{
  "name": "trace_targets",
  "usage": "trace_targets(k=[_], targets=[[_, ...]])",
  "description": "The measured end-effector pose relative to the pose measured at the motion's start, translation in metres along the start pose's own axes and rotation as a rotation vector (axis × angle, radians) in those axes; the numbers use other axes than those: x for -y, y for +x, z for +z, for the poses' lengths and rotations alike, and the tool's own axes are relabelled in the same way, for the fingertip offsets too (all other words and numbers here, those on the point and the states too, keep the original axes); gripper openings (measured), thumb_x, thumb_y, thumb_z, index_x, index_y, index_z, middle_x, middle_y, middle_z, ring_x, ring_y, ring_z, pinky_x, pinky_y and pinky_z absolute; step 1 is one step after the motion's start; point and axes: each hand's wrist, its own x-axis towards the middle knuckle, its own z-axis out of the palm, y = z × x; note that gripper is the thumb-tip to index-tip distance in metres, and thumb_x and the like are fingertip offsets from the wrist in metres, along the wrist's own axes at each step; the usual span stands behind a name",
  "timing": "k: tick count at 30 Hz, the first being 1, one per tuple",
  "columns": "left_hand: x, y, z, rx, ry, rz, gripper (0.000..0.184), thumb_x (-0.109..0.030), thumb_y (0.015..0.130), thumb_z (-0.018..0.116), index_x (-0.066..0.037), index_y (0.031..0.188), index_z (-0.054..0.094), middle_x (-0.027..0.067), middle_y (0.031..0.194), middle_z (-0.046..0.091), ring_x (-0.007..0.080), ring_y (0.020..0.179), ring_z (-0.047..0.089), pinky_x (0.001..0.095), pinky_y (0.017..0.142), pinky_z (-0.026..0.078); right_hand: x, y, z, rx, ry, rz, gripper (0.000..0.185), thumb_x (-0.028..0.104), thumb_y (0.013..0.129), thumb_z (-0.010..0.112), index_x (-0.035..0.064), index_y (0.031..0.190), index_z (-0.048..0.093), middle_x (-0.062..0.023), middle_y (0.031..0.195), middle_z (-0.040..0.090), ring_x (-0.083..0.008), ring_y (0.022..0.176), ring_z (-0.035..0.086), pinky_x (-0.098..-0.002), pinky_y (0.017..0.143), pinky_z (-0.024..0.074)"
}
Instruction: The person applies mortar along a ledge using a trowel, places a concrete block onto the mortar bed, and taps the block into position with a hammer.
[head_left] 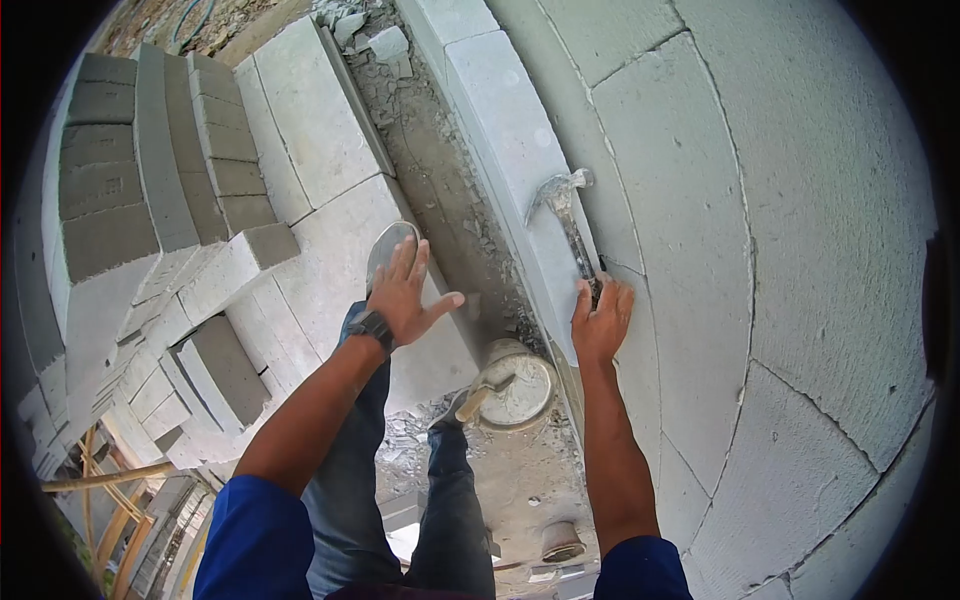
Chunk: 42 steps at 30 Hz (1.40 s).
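Observation:
My right hand (603, 318) is closed around the handle of a claw hammer (567, 215). The hammer's head lies against the top of a low row of pale blocks (505, 110) that runs along the wall. My left hand (402, 300), with a dark watch on the wrist, is empty with its fingers stretched and thumb apart. It hovers over my raised leg and shoe (385, 250), and whether it touches them I cannot tell. That shoe rests on a stack of large pale blocks.
A tall block wall (800, 200) rises on the right. Block stacks (310, 110) stand on the left. Between them runs a gap with rubble (390, 45). Below my hands sits a bucket (520, 385) of pale mix with a trowel (480, 398) on it. Another bucket (562, 540) stands farther down.

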Motion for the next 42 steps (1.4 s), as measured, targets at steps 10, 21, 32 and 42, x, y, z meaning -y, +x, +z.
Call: trace_targets(k=[10, 21, 32, 42], targets=[[0.067, -0.099, -0.006, 0.166, -0.209, -0.233, 0.098, -0.067, 0.092, 0.057, 0.01, 0.149, 0.037, 0.0351, 0.138, 0.054, 0.0432, 0.129, 0.055, 0.0429, 0.109, 0.044, 0.046, -0.107, -0.032, 0.017, 0.267, 0.035, 0.043, 0.018, 0.09, 0.071, 0.0009, 0.127, 0.058, -0.0204, 0.129, 0.054, -0.0397, 0.121, 0.05, -0.0514, 0.103, 0.0385], [-0.091, -0.152, 0.0, 0.19, -0.392, 0.207, 0.082, -0.049, 0.091, 0.069, 0.005, 0.148, 0.042, 0.0303, 0.135, 0.058, 0.0437, 0.118, 0.061, 0.0452, 0.103, 0.049, 0.03, -0.36, -0.052, 0.932, 0.468, 0.62, 0.038, 0.033, 0.092, 0.069, 0.0014, 0.113, 0.064, -0.0173, 0.098, 0.069, -0.0363, 0.093, 0.067, -0.0452, 0.086, 0.0523], [-0.083, -0.248, 0.099, 0.46, -0.072, 0.09, 0.088, -0.059, 0.09, 0.066, 0.006, 0.145, 0.045, 0.0312, 0.132, 0.06, 0.0427, 0.122, 0.06, 0.0449, 0.104, 0.048, -0.035, -0.522, -0.094, 0.687, 0.975, 1.166, 0.031, 0.029, 0.096, 0.067, -0.0002, 0.109, 0.065, -0.01, 0.084, 0.069, -0.0164, 0.071, 0.066, -0.0286, 0.059, 0.0511], [-0.21, -0.34, 0.131, 0.472, -0.113, 0.305, 0.086, -0.059, 0.091, 0.065, 0.003, 0.148, 0.044, 0.0304, 0.135, 0.059, 0.0402, 0.124, 0.06, 0.0439, 0.104, 0.049, -0.064, -0.658, -0.144, 0.512, 1.008, 1.425, 0.029, 0.026, 0.097, 0.069, -0.0007, 0.105, 0.062, -0.0103, 0.078, 0.066, -0.0164, 0.062, 0.063, -0.0297, 0.052, 0.0489]])
